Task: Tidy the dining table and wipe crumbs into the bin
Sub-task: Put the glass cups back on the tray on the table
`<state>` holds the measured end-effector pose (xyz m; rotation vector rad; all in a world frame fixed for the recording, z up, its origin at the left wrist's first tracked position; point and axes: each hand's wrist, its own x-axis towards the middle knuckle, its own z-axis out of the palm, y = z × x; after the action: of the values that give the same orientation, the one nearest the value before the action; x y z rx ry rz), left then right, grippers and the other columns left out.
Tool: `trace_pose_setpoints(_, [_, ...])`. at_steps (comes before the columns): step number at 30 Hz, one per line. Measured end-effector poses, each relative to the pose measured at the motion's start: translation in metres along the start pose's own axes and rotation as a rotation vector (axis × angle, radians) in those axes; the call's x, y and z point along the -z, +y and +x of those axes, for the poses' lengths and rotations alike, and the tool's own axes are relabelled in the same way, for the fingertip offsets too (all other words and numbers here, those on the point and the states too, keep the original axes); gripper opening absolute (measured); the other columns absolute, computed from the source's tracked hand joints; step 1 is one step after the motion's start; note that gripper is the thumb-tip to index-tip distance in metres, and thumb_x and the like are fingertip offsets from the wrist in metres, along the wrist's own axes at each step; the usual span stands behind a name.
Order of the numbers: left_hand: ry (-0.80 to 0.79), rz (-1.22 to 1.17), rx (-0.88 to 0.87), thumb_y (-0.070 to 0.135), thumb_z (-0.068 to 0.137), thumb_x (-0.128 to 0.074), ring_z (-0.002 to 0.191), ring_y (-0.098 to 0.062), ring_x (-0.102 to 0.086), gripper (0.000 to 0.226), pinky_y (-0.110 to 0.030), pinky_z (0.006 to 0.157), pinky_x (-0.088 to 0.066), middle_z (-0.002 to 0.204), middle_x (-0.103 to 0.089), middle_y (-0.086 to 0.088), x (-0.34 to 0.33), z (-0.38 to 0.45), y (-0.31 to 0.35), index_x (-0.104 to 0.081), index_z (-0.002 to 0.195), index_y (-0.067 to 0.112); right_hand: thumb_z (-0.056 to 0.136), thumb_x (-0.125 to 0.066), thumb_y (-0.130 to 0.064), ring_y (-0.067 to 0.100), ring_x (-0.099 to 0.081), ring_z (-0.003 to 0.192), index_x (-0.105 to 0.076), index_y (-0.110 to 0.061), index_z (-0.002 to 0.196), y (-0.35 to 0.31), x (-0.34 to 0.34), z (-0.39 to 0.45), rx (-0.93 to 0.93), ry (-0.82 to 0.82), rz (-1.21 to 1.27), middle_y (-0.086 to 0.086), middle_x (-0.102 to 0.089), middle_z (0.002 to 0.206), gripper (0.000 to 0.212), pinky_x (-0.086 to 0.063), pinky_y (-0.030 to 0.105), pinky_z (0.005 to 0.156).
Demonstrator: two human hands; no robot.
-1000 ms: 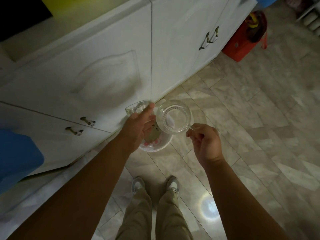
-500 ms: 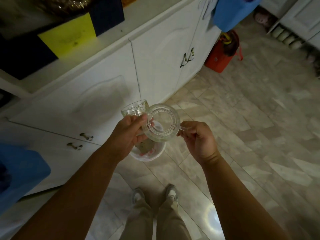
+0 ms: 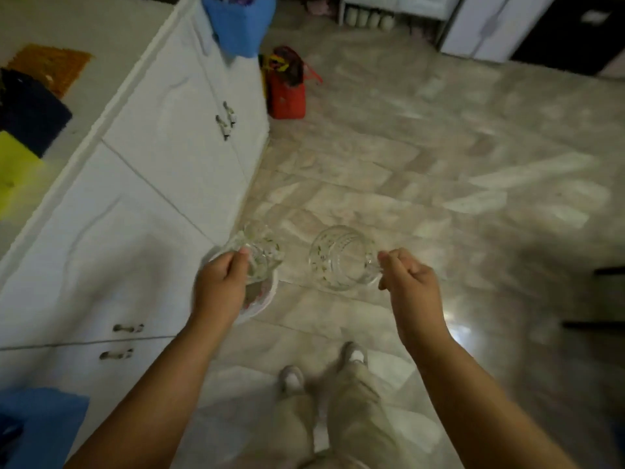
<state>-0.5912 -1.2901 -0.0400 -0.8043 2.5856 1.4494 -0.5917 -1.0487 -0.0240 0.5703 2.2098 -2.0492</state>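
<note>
My left hand grips a clear cut-glass mug together with a small white bowl held underneath it; something reddish lies in the bowl. My right hand pinches the handle of a second clear glass mug, which is tipped with its mouth toward me. The two mugs are apart, about a hand's width between them. I stand on a tiled floor, both hands out in front at waist height. The picture is blurred by motion.
White cabinets with metal handles run along my left. A blue cloth hangs over their far corner, and a red bag stands on the floor beside it. White cupboards stand far ahead. My shoes show below.
The view has swung right, away from the cabinets toward the open floor. My hands have drawn apart, so the two mugs no longer touch.
</note>
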Motion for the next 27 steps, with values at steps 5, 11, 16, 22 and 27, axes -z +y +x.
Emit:
trace_pose_setpoints(5, [-0.281,0.106,-0.295,0.031,0.101,-0.048,0.069,-0.017,-0.047,0.045,-0.025,0.062,-0.034,0.079,-0.049,-0.008,-0.083,-0.054,0.049,-0.057,0.073,-0.003,0.09,-0.061,-0.022,0.017,-0.044,0.064,-0.053,0.001,0.065,0.035,0.107,-0.055,-0.161,0.363,0.134,0.007,-0.047,0.066,0.036,-0.038,0.029,0.063])
trace_pose_setpoints(11, [-0.6,0.037,-0.332,0.035,0.1,-0.049,0.117,-0.022,-0.053,0.023,-0.033,0.107,-0.04,0.134,-0.036,0.0,-0.204,-0.16,0.098,-0.058,0.08,0.032,0.093,-0.057,-0.026,0.018,-0.062,0.088,-0.071,-0.027,0.062,0.074,0.241,-0.136,-0.187,0.745,0.307,-0.003,-0.058,0.115,0.034,-0.052,0.035,0.087])
trace_pose_setpoints(16, [-0.986,-0.325,0.115,0.029,0.103,-0.044,0.119,-0.019,-0.058,0.03,-0.048,0.113,-0.037,0.121,-0.063,-0.013,-0.292,-0.276,0.12,-0.062,0.084,0.014,0.096,-0.055,-0.023,0.02,-0.061,0.083,-0.069,0.004,0.089,0.116,0.359,-0.201,-0.254,0.936,0.643,0.009,-0.062,0.102,0.031,-0.054,0.039,0.094])
trace_pose_setpoints(22, [-1.276,-0.541,0.417,0.021,0.098,-0.049,0.131,-0.038,-0.051,0.044,-0.058,0.093,-0.052,0.105,-0.062,-0.02,-0.396,-0.451,0.155,-0.05,0.054,0.012,0.095,-0.058,-0.014,0.018,-0.061,0.069,-0.052,-0.005,0.071,0.148,0.511,-0.296,-0.189,1.093,1.116,0.01,-0.043,0.06,0.027,-0.058,0.04,0.087])
trace_pose_setpoints(27, [-1.449,-0.516,0.401,0.019,0.09,-0.055,0.131,-0.039,-0.05,0.039,-0.056,0.093,-0.05,0.078,-0.067,-0.008,-0.46,-0.554,0.199,-0.052,0.052,0.012,0.095,-0.058,-0.016,0.014,-0.055,0.072,-0.058,-0.009,0.072,0.154,0.603,-0.364,-0.022,1.168,1.371,0.0,-0.056,0.05,0.024,-0.053,0.038,0.088])
